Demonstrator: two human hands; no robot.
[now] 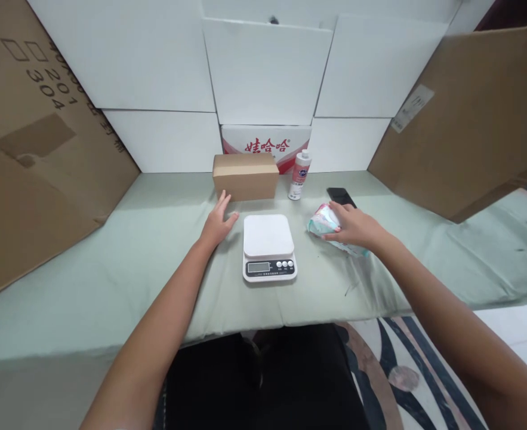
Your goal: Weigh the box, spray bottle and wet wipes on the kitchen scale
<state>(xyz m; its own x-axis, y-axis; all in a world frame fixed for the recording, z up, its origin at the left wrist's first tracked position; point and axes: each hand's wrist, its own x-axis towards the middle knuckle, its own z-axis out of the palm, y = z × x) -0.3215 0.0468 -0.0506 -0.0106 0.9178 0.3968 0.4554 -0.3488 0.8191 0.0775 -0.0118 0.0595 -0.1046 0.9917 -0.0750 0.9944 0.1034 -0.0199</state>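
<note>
A white kitchen scale with a small display and buttons sits mid-table, nothing on its platform. My left hand lies flat on the cloth just left of it, fingers apart, close to a small brown cardboard box behind. My right hand rests on a soft pastel plastic packet to the right of the scale, fingers curled over it.
A white bottle with a pink label stands right of the box. A black phone lies behind the packet. The table has a pale green cloth. Large cardboard sheets lean at both sides; white boxes form the back wall.
</note>
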